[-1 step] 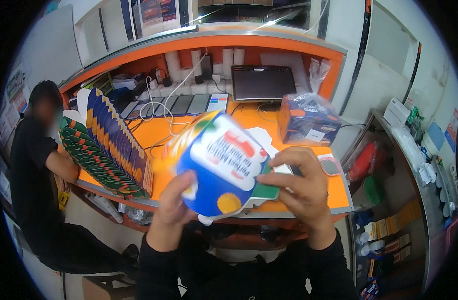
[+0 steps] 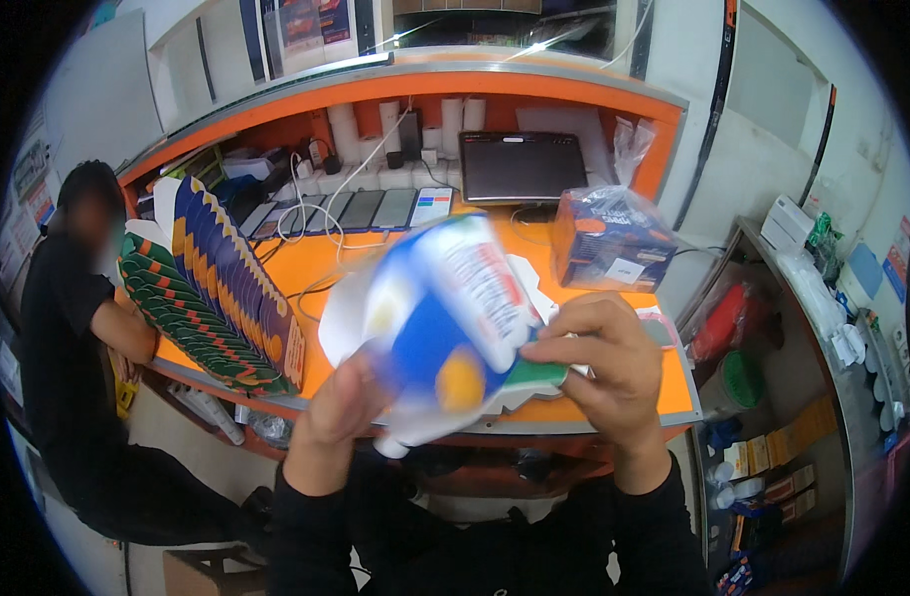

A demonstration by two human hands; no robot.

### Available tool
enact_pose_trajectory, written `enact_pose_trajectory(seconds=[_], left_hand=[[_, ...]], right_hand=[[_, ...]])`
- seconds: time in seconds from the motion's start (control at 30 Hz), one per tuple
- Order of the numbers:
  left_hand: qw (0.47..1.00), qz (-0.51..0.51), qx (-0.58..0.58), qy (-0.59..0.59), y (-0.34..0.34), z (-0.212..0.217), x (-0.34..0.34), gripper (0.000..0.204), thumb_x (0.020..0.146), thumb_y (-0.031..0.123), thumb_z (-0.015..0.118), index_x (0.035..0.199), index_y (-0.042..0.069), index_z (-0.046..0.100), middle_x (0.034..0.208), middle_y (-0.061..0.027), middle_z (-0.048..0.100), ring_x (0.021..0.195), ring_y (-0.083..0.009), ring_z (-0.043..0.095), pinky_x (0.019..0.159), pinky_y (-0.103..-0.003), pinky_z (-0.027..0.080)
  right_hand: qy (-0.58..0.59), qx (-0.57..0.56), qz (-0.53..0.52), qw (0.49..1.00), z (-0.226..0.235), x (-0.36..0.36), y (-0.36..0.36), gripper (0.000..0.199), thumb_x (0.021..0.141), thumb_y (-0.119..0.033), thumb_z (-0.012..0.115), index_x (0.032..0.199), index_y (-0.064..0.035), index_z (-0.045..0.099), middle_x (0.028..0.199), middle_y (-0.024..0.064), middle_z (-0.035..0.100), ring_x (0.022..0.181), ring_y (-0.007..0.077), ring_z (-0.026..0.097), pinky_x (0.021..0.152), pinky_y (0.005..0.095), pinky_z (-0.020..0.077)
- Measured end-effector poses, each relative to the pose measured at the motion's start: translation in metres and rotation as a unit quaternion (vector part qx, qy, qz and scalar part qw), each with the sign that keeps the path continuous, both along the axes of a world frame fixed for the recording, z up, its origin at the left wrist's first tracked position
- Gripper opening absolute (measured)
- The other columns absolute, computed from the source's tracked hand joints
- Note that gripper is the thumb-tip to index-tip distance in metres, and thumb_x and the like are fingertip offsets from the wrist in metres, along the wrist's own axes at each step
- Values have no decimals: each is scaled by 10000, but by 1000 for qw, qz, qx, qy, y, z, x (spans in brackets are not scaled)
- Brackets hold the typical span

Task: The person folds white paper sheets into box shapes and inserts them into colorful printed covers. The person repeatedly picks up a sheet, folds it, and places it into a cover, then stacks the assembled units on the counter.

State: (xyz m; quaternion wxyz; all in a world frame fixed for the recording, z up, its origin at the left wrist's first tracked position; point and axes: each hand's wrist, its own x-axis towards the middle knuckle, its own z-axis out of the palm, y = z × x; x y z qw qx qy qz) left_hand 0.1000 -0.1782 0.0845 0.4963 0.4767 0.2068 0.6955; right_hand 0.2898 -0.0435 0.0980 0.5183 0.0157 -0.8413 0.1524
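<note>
In front of me, over the table edge, is a folded cardboard carton [image 2: 430,343], printed blue with a white text panel, yellow spots and a green end, blurred by motion. My right hand [image 2: 609,363] pinches its green right end between thumb and fingers. At the lower left edge, my left hand [image 2: 341,412] is closed on the card, its fingertips smeared and partly hidden behind it. A white cardboard surface [image 2: 344,313] shows behind the carton's left side, and more white card [image 2: 530,278] shows to its right.
Nested printed cartons [image 2: 222,288] fan out on the orange table [image 2: 321,372] at left. A plastic-wrapped carton pack [image 2: 614,238], a monitor [image 2: 523,167], several tablets [image 2: 361,211] and cables stand behind. A seated person [image 2: 87,348] leans at the left end. Shelves [image 2: 773,477] run along the right.
The carton has turned and tilted, and its yellow panel at the left no longer shows; white card appears there instead. My left hand has shifted slightly left.
</note>
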Motion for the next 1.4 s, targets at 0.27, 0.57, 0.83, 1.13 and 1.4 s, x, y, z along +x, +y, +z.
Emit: enact_pose_trajectory(seconds=[0.27, 0.57, 0.83, 1.13, 1.4], left_hand=[[930, 149, -226, 248, 14, 27, -2, 308, 848, 173, 638, 1077, -27, 586, 949, -92, 648, 866, -152, 618, 775, -254, 483], [965, 79, -225, 112, 14, 21, 1, 394, 814, 76, 653, 1166, -33, 512, 1050, -118, 619, 920, -182, 621, 796, -286, 511], [961, 105, -226, 122, 12, 20, -1, 350, 825, 93, 641, 1133, -37, 538, 1012, -113, 630, 925, -165, 614, 789, -281, 506], [621, 198, 8, 759, 25, 34, 31, 422, 744, 31, 611, 1162, 34, 551, 1002, -150, 632, 858, -288, 636, 761, -351, 502], [565, 570, 100, 589, 16, -17, 30, 1199, 561, 343, 865, 1417, 19, 90, 1439, -275, 159, 1330, -387, 263, 1058, -432, 282]], right_hand=[[35, 168, -49, 984, 9, -9, -7, 311, 697, 50, 678, 997, -31, 675, 765, 71, 591, 687, 191, 582, 612, 282, 468], [19, 152, -19, 988, -3, -11, 16, 338, 685, -50, 721, 1018, -42, 666, 886, 102, 627, 752, 207, 628, 611, 269, 514], [-34, 242, -56, 968, -10, -12, 2, 336, 718, -10, 627, 1053, -17, 640, 1067, 182, 623, 968, 306, 631, 745, 322, 537], [-11, -173, -82, 982, -1, -11, 0, 397, 778, -47, 615, 1164, 13, 547, 1096, 176, 577, 933, 289, 607, 748, 338, 505], [-59, -301, -46, 951, -12, 1, 39, 400, 820, -44, 534, 1219, -15, 535, 1103, 144, 555, 983, 229, 561, 851, 306, 433]])
